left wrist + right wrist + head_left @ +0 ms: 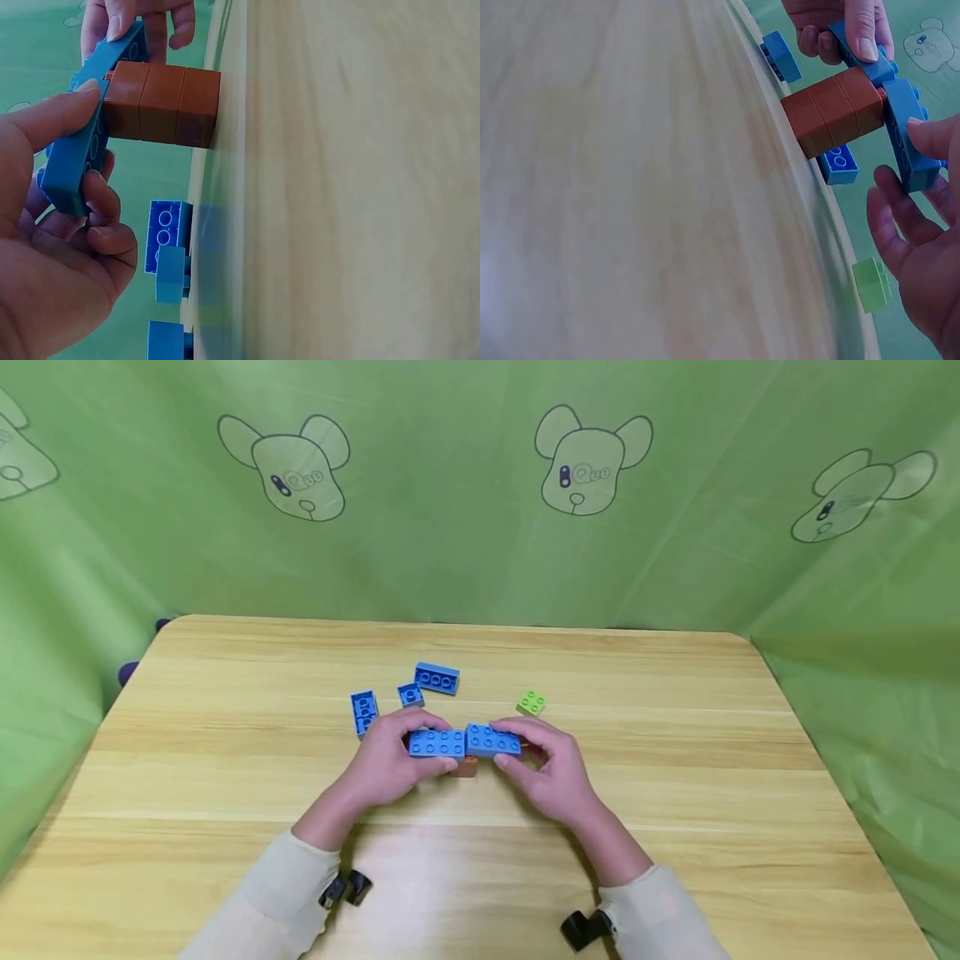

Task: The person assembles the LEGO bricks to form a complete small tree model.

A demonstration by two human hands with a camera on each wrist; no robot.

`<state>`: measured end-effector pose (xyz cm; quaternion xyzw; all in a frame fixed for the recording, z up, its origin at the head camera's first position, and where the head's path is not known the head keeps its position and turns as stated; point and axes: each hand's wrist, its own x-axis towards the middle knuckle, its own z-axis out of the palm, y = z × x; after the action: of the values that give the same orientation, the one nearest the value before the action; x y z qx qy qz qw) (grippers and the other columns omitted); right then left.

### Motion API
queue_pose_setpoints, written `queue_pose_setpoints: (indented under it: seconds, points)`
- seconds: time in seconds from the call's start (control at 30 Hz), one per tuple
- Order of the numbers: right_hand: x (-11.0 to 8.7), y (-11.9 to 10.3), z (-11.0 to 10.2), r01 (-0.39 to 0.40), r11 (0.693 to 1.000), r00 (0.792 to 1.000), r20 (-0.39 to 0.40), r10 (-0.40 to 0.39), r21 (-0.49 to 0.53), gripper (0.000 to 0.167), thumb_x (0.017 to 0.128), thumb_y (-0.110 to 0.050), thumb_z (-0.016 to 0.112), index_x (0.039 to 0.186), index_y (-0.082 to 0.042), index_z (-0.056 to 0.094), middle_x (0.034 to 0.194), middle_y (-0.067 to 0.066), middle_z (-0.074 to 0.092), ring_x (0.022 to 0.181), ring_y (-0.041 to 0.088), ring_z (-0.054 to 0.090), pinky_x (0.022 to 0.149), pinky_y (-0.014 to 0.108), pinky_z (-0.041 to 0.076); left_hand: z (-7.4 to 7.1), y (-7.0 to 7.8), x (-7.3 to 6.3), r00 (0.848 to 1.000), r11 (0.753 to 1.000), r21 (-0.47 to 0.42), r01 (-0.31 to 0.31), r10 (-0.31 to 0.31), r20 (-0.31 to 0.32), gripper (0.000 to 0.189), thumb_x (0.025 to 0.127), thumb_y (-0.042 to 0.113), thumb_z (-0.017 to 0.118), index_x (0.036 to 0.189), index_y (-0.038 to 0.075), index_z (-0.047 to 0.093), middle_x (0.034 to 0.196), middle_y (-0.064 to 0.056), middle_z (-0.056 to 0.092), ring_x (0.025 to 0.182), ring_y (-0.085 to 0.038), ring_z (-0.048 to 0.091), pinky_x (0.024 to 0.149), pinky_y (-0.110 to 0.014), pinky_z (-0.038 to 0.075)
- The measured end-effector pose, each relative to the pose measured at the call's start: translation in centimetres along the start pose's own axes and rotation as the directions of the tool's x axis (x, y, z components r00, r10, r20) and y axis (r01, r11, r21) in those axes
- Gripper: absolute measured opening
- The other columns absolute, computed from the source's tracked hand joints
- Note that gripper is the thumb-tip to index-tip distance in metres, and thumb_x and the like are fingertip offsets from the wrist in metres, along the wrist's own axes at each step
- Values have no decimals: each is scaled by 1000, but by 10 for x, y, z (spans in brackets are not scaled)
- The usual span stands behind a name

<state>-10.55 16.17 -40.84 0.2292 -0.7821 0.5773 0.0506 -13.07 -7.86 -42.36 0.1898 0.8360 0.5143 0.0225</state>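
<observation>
A stack of brown toy bricks (161,103), three high, stands on the table. Two long blue bricks meet end to end over its top. My left hand (390,758) grips the left blue brick (437,743) between thumb and fingers. With thumb and fingertips, my right hand (551,770) pinches the right blue brick (493,741). In the right wrist view, the right blue brick (913,139) is slightly tilted, and a bit of brown stud shows beside it at the stack's top.
Behind my left hand lie a blue brick (363,713) and a longer blue brick (437,678), both hollow side up, with a small blue brick (411,695) between them. A lime green brick (531,702) sits beyond my right hand. Green curtain (465,568) hangs behind the table (247,693).
</observation>
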Motion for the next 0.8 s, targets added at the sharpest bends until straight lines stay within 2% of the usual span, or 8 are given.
queue_pose_setpoints:
  seconds: [0.17, 0.3, 0.5, 0.8]
  points:
    - [2, 0, 4, 24, 999, 1000, 11, -24, 25, 31, 84, 12, 73, 114, 8, 67, 113, 19, 67, 98, 27, 64, 84, 33, 55, 0, -1, 0, 1000, 1000, -10, -9, 9, -6, 31, 78, 18, 89, 105, 16, 74, 99, 6, 66, 85, -16, 59, 71, -36, 50]
    - [4, -3, 8, -11, 1000, 1000, -8, 11, 12, 28, 83, 9, 76, 110, 7, 69, 108, 16, 68, 94, 26, 63, 79, 27, 54, 1, -2, 0, 1000, 1000, -8, -17, 17, -8, 30, 78, 19, 89, 104, 16, 74, 98, 6, 65, 85, -16, 59, 72, -37, 50]
    - [7, -6, 8, -73, 997, 997, 11, 73, 23, 27, 84, 8, 76, 110, 5, 69, 108, 15, 67, 95, 27, 62, 79, 27, 54, 3, -3, 0, 1000, 1000, -20, -14, 14, -17, 30, 77, 17, 89, 103, 15, 74, 99, 6, 66, 86, -16, 60, 72, -37, 52]
    - [9, -3, 9, -73, 997, 997, 19, 73, 24, 25, 84, 8, 76, 108, 5, 69, 106, 15, 67, 95, 27, 61, 80, 28, 53, 4, -3, 1, 1000, 1000, -16, -3, 3, -16, 30, 77, 16, 89, 103, 15, 74, 100, 6, 66, 89, -17, 60, 75, -37, 51]
